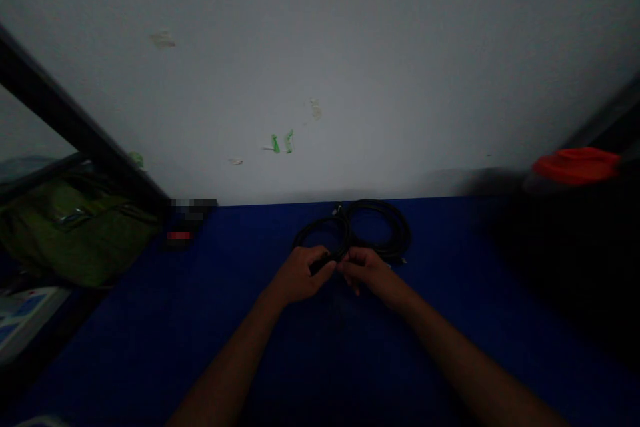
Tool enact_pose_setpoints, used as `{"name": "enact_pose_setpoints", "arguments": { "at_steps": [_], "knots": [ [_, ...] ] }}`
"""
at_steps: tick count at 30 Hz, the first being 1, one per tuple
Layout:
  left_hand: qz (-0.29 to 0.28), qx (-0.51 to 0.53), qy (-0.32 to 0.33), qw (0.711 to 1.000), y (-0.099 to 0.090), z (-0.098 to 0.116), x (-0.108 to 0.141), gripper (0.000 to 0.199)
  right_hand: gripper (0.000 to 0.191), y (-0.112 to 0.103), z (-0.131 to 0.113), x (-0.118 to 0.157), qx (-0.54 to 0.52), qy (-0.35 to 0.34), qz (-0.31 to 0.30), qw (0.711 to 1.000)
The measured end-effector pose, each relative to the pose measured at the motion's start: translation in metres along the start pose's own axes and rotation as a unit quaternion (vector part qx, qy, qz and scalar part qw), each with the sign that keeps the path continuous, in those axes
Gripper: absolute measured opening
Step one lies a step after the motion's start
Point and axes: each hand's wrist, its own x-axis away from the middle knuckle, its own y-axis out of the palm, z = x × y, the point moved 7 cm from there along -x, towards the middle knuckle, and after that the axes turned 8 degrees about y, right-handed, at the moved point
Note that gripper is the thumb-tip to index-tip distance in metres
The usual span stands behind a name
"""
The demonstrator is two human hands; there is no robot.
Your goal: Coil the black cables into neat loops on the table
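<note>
A coiled black cable (pixel 323 220) is between my two hands on the blue tabletop (pixel 240 233). My left hand (pixel 303 275) is closed round its near side, thumb pointing right. Just right of it, my right hand (pixel 367 270) pinches at the same coil, fingertips almost touching the left thumb; the exact bit between these fingers is too dark to make out. Behind my right hand lies a second black cable coil (pixel 400 230), overlapping the first at its left side, with a small metallic connector end near its lower right.
A pale wall (pixel 380 80) rises behind the tabletop. Small dark items (pixel 187 223) lie at the back left. Beyond a dark frame post sits a green bag (pixel 80 230). At right are a dark bulky object and an orange lid (pixel 575 165).
</note>
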Motion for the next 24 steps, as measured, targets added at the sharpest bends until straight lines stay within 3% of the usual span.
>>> {"name": "enact_pose_setpoints", "arguments": {
  "at_steps": [4,6,10,13,15,18,24],
  "knots": [
    [-0.017,-0.020,0.001,1.000,0.003,0.002,-0.001,0.025,0.021,-0.005,-0.002,0.000,0.099,-0.012,0.001,0.995],
    [-0.025,-0.042,-0.004,0.999,0.004,0.003,-0.001,0.026,0.021,-0.012,-0.011,0.004,0.190,-0.054,0.042,0.979],
    [-0.050,-0.090,-0.018,0.995,0.009,0.001,-0.001,0.025,0.020,-0.023,-0.041,0.022,0.325,-0.175,0.181,0.912],
    [-0.066,-0.114,-0.013,0.991,0.012,-0.001,0.000,0.021,0.013,-0.010,-0.056,0.035,0.383,-0.274,0.190,0.862],
    [-0.073,-0.121,-0.003,0.990,0.014,-0.001,0.000,0.017,0.017,0.002,-0.056,0.037,0.422,-0.297,0.171,0.839],
    [-0.075,-0.126,0.006,0.989,0.016,-0.002,0.001,0.014,0.015,0.010,-0.048,0.033,0.437,-0.288,0.168,0.835],
    [-0.077,-0.122,0.006,0.989,0.017,0.001,0.001,0.013,0.007,0.008,-0.043,0.030,0.346,-0.322,0.182,0.862]
  ]
}}
